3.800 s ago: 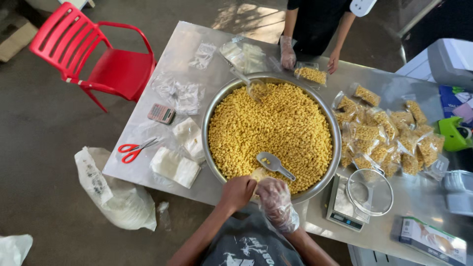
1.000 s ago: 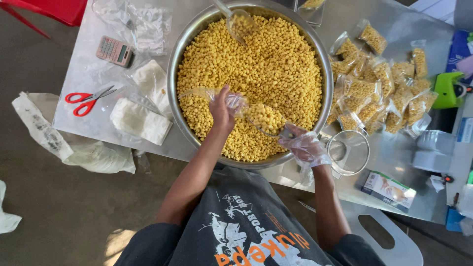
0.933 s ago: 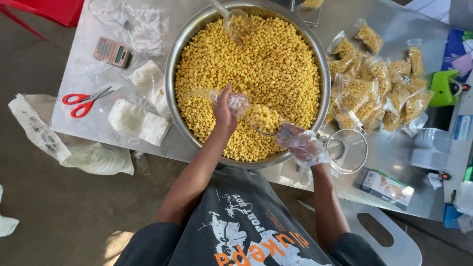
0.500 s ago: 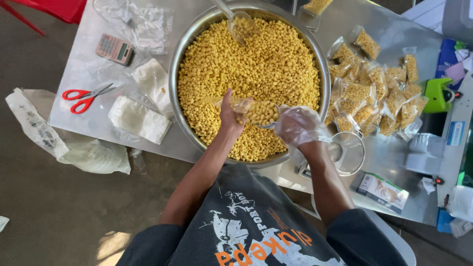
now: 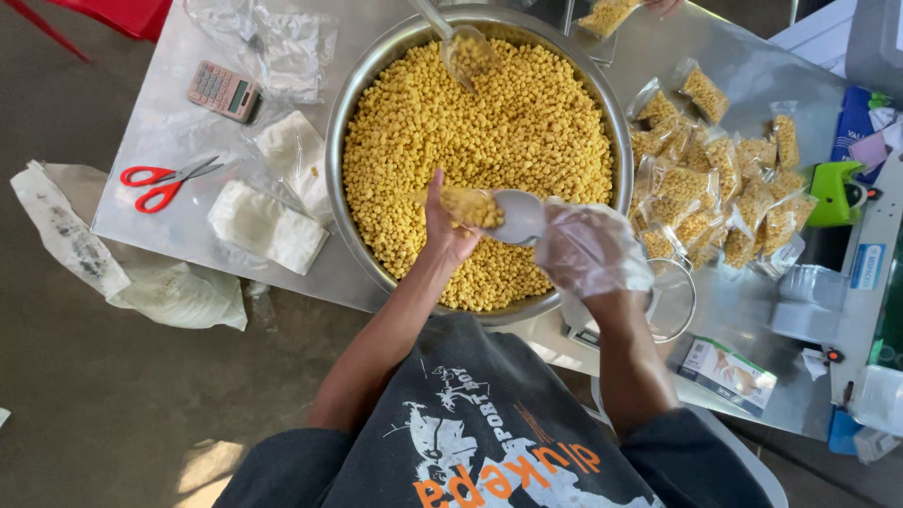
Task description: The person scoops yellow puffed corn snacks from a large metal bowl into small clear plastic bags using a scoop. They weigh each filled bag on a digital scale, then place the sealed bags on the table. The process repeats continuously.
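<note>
Bare left hand (image 5: 442, 226) pinches a small clear bag (image 5: 467, 205) of yellow snack pieces, while the plastic-gloved right hand (image 5: 591, 246) grips a metal scoop (image 5: 517, 216) at its mouth, above a large steel bowl (image 5: 376, 66) heaped with the same pieces; filled bags (image 5: 715, 179) lie right.

A steel bench (image 5: 179, 122) carried a wide metal bowl (image 5: 353, 226) of yellow kernels. Left of the bowl lay a pink calculator (image 5: 223, 90), red scissors (image 5: 162, 182), clear empty bags (image 5: 282, 42) and white folded packs (image 5: 266, 226). Right of it, filled bags (image 5: 724, 183) were heaped near a wire strainer (image 5: 679, 306) and a small box (image 5: 729, 374).
</note>
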